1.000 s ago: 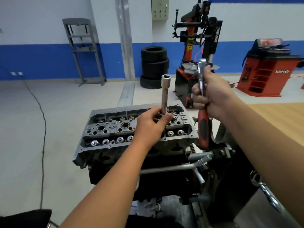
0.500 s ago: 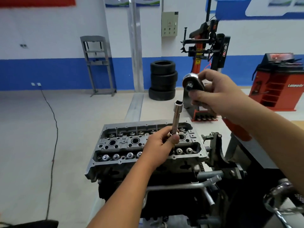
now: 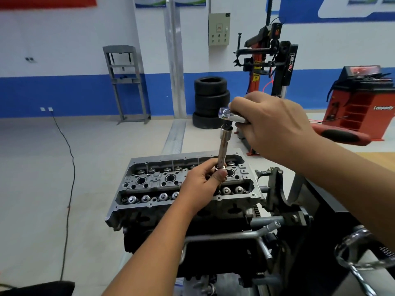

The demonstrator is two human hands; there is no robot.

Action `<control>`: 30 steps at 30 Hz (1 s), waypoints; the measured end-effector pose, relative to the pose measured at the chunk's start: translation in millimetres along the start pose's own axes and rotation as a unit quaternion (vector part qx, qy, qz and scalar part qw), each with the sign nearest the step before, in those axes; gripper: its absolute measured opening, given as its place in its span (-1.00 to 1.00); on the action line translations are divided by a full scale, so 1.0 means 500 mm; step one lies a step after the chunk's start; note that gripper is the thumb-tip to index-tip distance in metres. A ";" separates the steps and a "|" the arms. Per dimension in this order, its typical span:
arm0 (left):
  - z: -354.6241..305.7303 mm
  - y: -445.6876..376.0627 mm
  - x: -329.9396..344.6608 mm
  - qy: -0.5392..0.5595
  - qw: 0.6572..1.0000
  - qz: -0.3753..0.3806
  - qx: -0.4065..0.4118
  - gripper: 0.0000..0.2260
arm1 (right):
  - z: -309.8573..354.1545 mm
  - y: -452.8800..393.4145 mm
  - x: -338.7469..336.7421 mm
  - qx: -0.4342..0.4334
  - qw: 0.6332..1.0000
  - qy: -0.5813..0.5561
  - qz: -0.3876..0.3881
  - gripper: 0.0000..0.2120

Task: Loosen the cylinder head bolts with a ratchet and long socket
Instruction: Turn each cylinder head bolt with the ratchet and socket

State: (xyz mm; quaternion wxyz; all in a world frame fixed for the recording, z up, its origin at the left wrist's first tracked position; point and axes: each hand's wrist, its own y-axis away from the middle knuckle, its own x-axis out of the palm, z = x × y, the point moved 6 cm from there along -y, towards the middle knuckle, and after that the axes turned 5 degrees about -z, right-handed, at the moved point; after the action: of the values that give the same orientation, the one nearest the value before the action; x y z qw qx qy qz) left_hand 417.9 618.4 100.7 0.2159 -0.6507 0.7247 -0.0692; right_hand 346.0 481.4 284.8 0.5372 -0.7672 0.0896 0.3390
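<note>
A grey cylinder head [image 3: 149,182] sits on top of a dark engine block on a stand, its valve tops and plug wells exposed. A long chrome socket [image 3: 223,146] stands upright in the head near its right end. My left hand [image 3: 201,184] pinches the socket's lower part. My right hand [image 3: 273,127] grips the ratchet [image 3: 229,116] close to its chrome head, which sits right on the socket's upper end. The ratchet's red and black handle [image 3: 344,135] sticks out to the right behind my wrist. The bolt under the socket is hidden.
The engine stand's bracket [image 3: 275,189] and a chrome crank handle [image 3: 359,263] are at the right. A black cable [image 3: 68,167] runs over the floor at left. Stacked tyres [image 3: 210,101], a tyre changer [image 3: 269,60] and a red wheel balancer [image 3: 363,99] stand behind.
My right hand swung the ratchet from upright to level and brought its head down onto the top of the socket. My left hand kept holding the socket in place. The camera tilted up.
</note>
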 end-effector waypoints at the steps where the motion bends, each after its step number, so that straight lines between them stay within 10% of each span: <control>1: 0.000 0.000 0.000 -0.001 1.000 0.000 0.002 -0.62 | 0.006 0.000 -0.002 -0.004 1.000 0.011 0.004 -0.83; 8: -0.007 0.000 -0.002 0.018 1.000 -0.011 0.006 -0.87 | 0.059 -0.020 -0.024 -0.016 0.994 0.094 0.047 -0.74; 16: -0.021 0.008 -0.009 0.016 1.000 -0.012 0.015 -0.83 | 0.084 -0.022 0.005 0.012 0.993 0.045 0.110 -0.76; 24: -0.110 -0.049 -0.003 0.143 0.987 0.067 0.007 -0.75 | 0.065 -0.060 0.045 0.033 0.995 0.004 0.094 -0.37; 30: -0.093 -0.061 0.034 0.193 0.980 -0.029 -0.045 -0.64 | 0.050 -0.085 0.067 -0.012 0.995 0.027 0.093 -0.32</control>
State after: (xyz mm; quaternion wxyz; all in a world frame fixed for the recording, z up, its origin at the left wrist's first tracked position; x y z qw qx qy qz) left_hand 426.2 589.2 150.3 0.0402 -0.6545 0.7362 -0.1673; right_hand 381.9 528.5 291.7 0.4912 -0.7711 0.1709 0.3673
